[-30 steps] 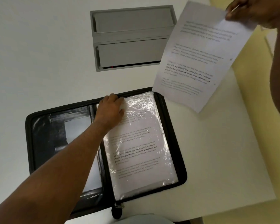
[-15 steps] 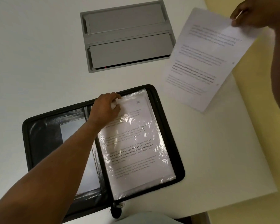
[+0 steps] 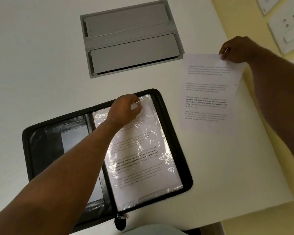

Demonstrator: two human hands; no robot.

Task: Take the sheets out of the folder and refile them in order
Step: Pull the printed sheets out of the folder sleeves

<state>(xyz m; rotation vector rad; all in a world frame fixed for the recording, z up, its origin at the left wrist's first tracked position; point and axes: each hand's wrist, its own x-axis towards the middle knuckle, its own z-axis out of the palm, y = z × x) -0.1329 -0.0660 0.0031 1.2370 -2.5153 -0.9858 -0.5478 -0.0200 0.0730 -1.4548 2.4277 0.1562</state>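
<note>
Head view: the left hand [image 3: 124, 107] has its fingers [image 3: 136, 103] pinched on the top edge of the crinkled clear plastic sleeve [image 3: 143, 150], whose long axis runs back toward the person inside the open black zip folder [image 3: 32, 150]. Rightward, well apart, the right hand [image 3: 234, 50] pinches the top corner of a loose printed white sheet [image 3: 209, 94] hanging below its fingers over the white table [image 3: 32, 56].

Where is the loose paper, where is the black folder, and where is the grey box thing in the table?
loose paper [image 3: 209, 99], head view, on the middle of the printed page.
black folder [image 3: 185, 160], head view, on its right edge.
grey box [image 3: 131, 39], head view, on the bar between its two lids.
</note>
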